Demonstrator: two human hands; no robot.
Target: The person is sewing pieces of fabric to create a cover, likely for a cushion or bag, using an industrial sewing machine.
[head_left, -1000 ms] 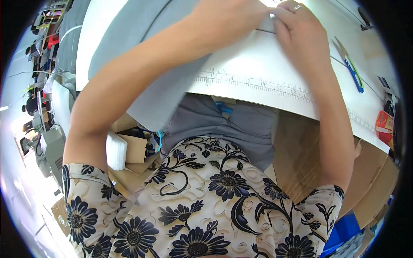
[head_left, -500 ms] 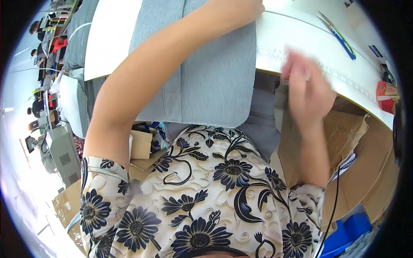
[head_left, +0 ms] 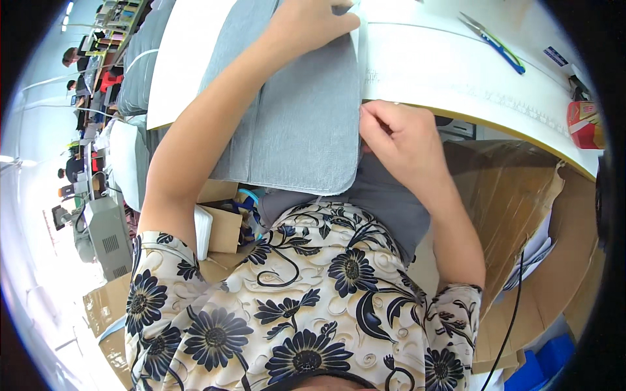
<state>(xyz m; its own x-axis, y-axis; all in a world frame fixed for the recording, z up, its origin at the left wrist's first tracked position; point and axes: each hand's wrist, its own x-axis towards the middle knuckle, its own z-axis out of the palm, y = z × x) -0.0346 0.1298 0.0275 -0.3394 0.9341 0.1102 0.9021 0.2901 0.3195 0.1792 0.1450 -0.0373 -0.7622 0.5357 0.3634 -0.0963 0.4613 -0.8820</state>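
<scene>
A ruler scale (head_left: 514,103) is running along the near edge of the white table (head_left: 424,49), its fine ticks and figures fading too faintly for reading. Farther back on the table's right side, a small dark label (head_left: 555,56) is lying at a slant, carrying pale characters that are blurring together. Near the right end, a red box (head_left: 585,125) is showing a pale, yellowish patch with unclear marks. No wording is coming through legibly.

Top (head_left: 313,306): cream, printed with large black daisy-like flowers, leaves and curling scrolls. Short sleeves (head_left: 160,287), left and right: same print. Neckline (head_left: 319,374), near edge: dark band. Lower garment (head_left: 398,205): plain grey.
</scene>
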